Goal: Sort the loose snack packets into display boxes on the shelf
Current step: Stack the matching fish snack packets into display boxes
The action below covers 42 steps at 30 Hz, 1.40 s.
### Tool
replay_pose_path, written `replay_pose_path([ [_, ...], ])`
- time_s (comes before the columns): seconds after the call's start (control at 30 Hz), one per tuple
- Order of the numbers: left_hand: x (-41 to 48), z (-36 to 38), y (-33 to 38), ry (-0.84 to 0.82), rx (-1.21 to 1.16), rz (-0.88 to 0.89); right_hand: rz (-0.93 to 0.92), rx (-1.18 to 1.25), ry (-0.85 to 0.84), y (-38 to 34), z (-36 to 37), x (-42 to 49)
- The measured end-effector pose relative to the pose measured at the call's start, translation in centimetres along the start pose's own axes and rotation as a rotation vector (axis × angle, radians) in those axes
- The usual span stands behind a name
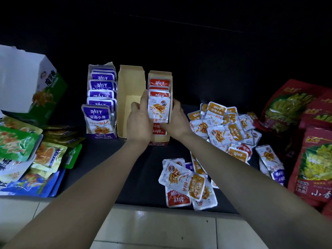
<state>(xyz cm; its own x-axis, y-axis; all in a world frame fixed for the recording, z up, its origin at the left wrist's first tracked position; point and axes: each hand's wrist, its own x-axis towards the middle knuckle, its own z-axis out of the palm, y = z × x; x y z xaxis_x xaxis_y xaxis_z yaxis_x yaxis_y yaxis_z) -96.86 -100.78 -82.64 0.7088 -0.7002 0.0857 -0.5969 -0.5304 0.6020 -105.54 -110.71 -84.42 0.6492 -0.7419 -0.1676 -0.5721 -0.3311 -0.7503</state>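
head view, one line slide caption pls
Left hand and right hand hold a snack packet in the red-packet box, beside an empty box and a purple-packet box.

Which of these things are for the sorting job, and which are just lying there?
For the job: left hand, right hand, red packet, red box, empty box, purple box, loose packets.
Lying about: green bags, big red bags, white carton.
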Motion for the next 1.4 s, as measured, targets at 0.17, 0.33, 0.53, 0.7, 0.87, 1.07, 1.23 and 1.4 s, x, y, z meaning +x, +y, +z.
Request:
replay_pose_path([
  [0.17,-0.8,-0.1,-0.5,-0.014,0.051,0.010,-0.007,0.037,-0.063,0.5,-0.5,-0.3],
  [0.33,-2.8,-1.1,1.2,0.231,0.138,0.165,-0.058,0.154,-0.016,0.4,-2.9,-2.9],
  [0.53,-7.8,-0.2,4.0,-0.252,-0.172,0.642,-0.138,0.085,0.002,3.0,-8.6,-7.1],
  [0.7,-10.6,2.0,2.3,-0.649,0.396,0.605,-0.067,0.019,-0.100,6.2,-9.5,-12.2],
  [0.87,-12.5,2.0,1.8,-0.512,0.247,0.395,-0.132,-0.186,-0.262,6.9,-6.5,-16.0],
  [1.07,-13.3,1.1,1.9,-0.253,-0.130,0.286,-0.050,-0.005,-0.107,6.4,-7.4,-14.9],
  [1.23,-13.8,1.4,2.4,-0.356,0.184,0.098,0.130,0.242,0.063,7.9,-9.8,-14.8],
  [1.4,-13.6,2.0,2.8,-0.492,0.485,0.025,0.269,0.268,0.100,10.0,-10.3,-15.3],
])
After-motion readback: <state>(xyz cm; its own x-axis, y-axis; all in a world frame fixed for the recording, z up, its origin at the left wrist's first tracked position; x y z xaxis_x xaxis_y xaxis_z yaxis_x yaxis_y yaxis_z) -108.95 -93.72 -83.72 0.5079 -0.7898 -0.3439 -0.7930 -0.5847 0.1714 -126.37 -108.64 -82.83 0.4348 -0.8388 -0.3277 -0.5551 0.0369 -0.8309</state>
